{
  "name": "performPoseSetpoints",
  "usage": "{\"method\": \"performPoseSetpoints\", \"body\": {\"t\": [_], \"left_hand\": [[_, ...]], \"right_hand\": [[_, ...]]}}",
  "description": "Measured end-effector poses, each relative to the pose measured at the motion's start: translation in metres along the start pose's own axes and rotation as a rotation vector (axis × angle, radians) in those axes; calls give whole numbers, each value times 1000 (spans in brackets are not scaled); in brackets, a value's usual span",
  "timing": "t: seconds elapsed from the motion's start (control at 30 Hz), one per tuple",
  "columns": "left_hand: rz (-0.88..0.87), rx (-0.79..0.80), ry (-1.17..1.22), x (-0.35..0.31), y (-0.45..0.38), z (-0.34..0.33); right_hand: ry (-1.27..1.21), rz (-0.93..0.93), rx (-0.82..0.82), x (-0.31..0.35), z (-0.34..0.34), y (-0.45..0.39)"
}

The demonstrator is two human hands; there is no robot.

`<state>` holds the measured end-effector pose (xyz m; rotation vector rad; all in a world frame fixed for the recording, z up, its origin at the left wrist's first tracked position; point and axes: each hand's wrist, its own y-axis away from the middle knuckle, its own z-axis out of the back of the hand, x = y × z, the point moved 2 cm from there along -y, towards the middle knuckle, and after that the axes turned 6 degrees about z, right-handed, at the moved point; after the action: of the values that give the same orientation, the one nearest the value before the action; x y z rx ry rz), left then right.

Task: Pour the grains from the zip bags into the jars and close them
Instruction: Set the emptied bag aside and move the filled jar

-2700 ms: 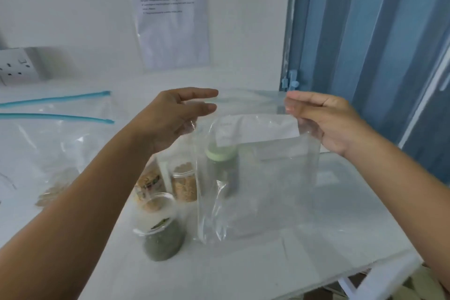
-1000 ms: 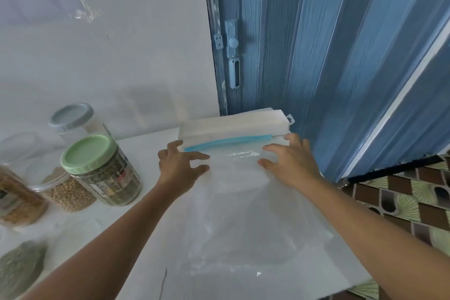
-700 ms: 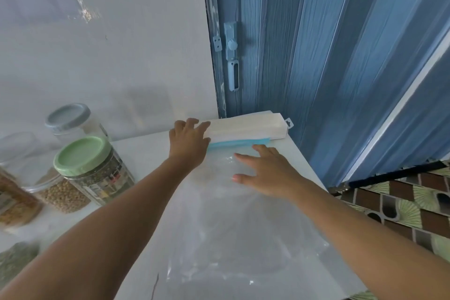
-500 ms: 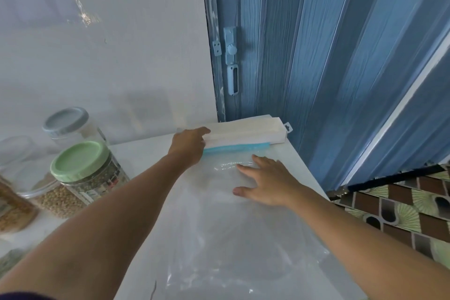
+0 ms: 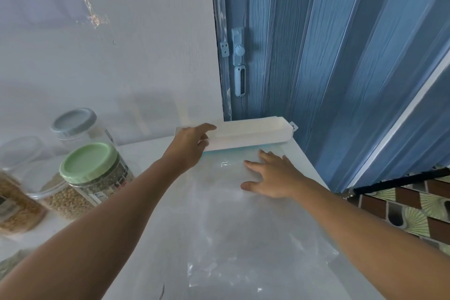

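A cluster of jars is crowding the table's (image 5: pixel 151 148) left side, the green-lidded jar (image 5: pixel 95 170) and grey-lidded jar (image 5: pixel 78 126) standing tallest and blocking any sweep from that direction. The white box (image 5: pixel 253 135) is lying across the far edge against the wall (image 5: pixel 121 68) and blue folding door (image 5: pixel 328 56), closing off the back. The flat empty bag (image 5: pixel 243 238) is covering the middle, leaving open room above it and toward the near edge.

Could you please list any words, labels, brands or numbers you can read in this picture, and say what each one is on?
No text can be read.
Green-lidded jar: it has a printed label, too blurred to read.
Jar at the left edge: dark label patch, unreadable.
Empty zip bag and white box: no print visible.
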<state>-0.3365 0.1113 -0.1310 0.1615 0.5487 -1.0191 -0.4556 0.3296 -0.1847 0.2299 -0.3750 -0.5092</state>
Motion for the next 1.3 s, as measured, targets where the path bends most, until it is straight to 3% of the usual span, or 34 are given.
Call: {"method": "performPoseSetpoints", "body": {"t": [0.23, 0.43, 0.5, 0.6, 0.77, 0.97, 1.3], "left_hand": [[30, 41, -9, 8, 8, -22], [23, 18, -156, 5, 26, -26], [8, 10, -65, -7, 52, -18], [-28, 226, 45, -20, 105, -12], [-52, 494, -194, -7, 158, -30], [-45, 517, -362, 6, 170, -55], [-50, 481, -431, 5, 174, -63]], "right_hand": [[-14, -29, -18, -4, 5, 3], [-127, 14, -210, 13, 20, 36], [-162, 40, -192, 19, 20, 58], [-185, 31, -42, 22, 12, 89], [-86, -1, 103, 18, -19, 105], [74, 28, 15, 11, -59, 101], [112, 31, -52, 8, -67, 101]]}}
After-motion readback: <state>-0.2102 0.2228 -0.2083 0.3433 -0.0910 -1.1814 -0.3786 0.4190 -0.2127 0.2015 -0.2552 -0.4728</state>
